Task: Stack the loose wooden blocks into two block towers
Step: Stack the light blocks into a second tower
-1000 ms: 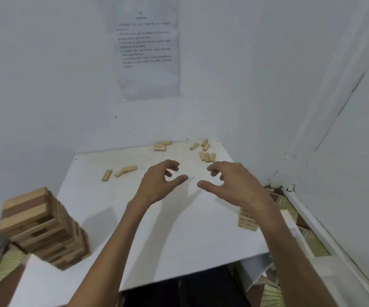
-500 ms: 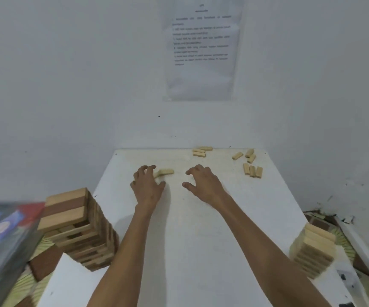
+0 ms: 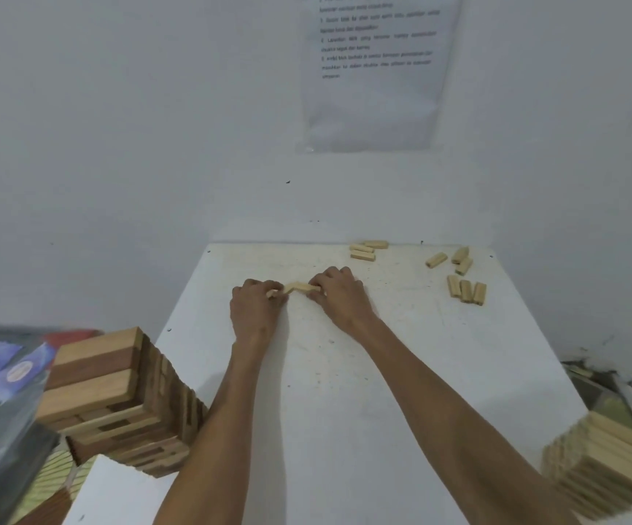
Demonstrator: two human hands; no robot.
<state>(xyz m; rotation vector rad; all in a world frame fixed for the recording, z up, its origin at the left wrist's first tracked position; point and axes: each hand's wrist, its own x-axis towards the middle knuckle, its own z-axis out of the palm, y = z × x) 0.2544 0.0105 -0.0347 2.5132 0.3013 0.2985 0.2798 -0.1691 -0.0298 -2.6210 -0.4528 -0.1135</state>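
While both hands are closing on a couple of pale blocks (image 3: pixel 301 286) out on the white table (image 3: pixel 344 411), the job is looking well underway but not finished. The left hand (image 3: pixel 255 305) is curling its fingers over one end of them, and the right hand (image 3: pixel 339 295) is pinching the other end.

Nearer than the grip and to its left, a tall tower (image 3: pixel 117 403) of dark and light wood is standing. Nearer and far to its right, a shorter pale tower (image 3: pixel 606 471) is showing, blurred.

Beyond the grip, loose pieces are lying unstacked: a far cluster (image 3: pixel 367 250), a right cluster (image 3: pixel 454 258) and a row of three (image 3: pixel 466 291). I am judging those, plus the held ones, as the remaining work.

The tabletop is looking scuffed and speckled. A printed sheet (image 3: pixel 375 70) is hanging on the white wall above, and a plastic bag (image 3: pixel 0 403) is sitting left of the tall tower.
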